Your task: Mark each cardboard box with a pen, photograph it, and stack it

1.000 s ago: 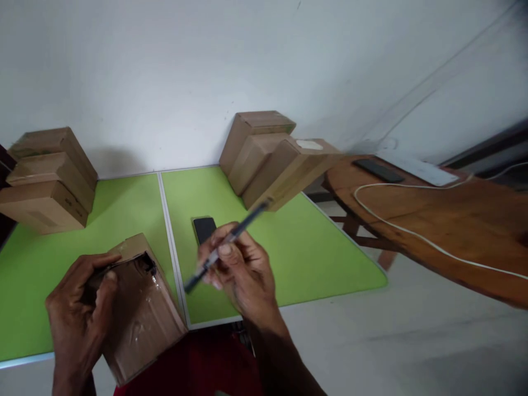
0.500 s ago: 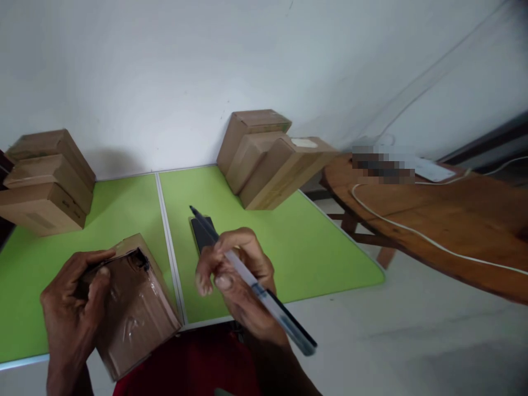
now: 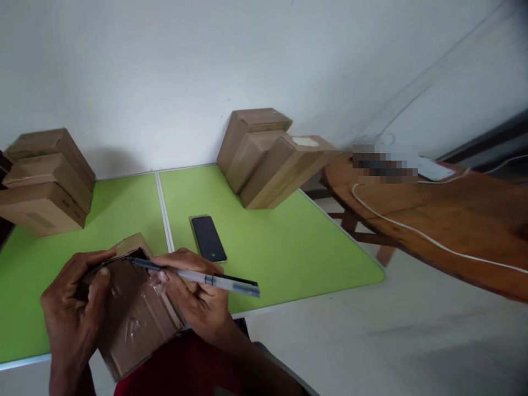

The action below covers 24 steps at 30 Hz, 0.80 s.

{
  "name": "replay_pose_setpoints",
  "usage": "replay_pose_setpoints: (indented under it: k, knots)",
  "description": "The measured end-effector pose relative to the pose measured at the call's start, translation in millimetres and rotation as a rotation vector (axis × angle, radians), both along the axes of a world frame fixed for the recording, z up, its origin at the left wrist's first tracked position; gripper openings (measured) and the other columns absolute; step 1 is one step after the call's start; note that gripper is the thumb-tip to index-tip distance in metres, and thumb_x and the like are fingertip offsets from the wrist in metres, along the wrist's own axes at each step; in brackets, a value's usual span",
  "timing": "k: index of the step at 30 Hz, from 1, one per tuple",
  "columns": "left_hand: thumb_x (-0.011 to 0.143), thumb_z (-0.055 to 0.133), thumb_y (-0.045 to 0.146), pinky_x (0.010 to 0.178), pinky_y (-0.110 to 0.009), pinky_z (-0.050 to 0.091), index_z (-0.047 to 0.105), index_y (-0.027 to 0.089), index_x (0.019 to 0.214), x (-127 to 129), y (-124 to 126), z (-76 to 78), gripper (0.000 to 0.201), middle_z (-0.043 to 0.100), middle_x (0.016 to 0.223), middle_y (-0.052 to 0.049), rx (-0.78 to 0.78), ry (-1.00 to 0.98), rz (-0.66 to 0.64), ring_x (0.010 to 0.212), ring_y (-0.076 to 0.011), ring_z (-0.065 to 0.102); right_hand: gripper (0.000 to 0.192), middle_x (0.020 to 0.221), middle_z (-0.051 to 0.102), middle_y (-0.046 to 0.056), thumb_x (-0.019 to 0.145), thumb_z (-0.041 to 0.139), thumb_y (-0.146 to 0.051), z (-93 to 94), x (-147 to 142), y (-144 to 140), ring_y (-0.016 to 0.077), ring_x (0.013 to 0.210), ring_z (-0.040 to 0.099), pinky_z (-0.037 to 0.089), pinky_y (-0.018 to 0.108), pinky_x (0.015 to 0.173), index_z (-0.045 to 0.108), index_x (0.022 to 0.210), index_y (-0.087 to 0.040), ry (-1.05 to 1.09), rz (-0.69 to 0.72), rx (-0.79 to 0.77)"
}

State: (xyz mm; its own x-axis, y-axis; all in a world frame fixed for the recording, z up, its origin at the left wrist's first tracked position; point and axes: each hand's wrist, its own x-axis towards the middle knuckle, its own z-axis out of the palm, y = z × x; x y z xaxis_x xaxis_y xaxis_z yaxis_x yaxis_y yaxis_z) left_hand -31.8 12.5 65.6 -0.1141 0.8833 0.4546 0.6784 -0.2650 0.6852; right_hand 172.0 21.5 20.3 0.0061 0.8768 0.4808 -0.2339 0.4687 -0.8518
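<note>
My left hand (image 3: 80, 297) grips the left side of a brown cardboard box (image 3: 132, 324), thumb on its taped face and fingers over the upper edge. The box is tilted at the front edge of the green table, with a dark torn opening at its upper corner. A pen (image 3: 193, 275) with a clear barrel and dark tip is pinched in my right hand (image 3: 198, 294). Its tip meets the box at the torn opening; whether it goes inside I cannot tell. Beyond my right hand a dark-screened phone (image 3: 208, 237) lies face up.
Several cardboard boxes stand in two groups by the wall, one at the left (image 3: 49, 181) and one at the centre (image 3: 264, 165). To the right is a wooden table (image 3: 433, 225) with a white cable (image 3: 412, 231). A pale seam (image 3: 164, 206) divides the green table (image 3: 289, 253).
My right hand has moved left and brought the pen from above the phone to the box's torn corner. The phone is now uncovered. My left hand and the box have stayed put.
</note>
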Motion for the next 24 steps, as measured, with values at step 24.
replay_pose_setpoints:
  k: [24]
  knots:
    - [0.102,0.066,0.037,0.087,-0.037,0.054,0.083,0.030,0.108,5.6,-4.1,-0.4,0.019,0.082,0.108,-0.001,0.005,-0.046,0.059,0.100,-0.0231,0.073,0.037,0.085,0.078,0.005,0.120,0.052,-0.045,-8.7,38.9,63.9,0.0197,0.072,0.073,0.055,0.030,0.067,0.072,0.098,-0.023,-0.663,-0.338,-0.188]
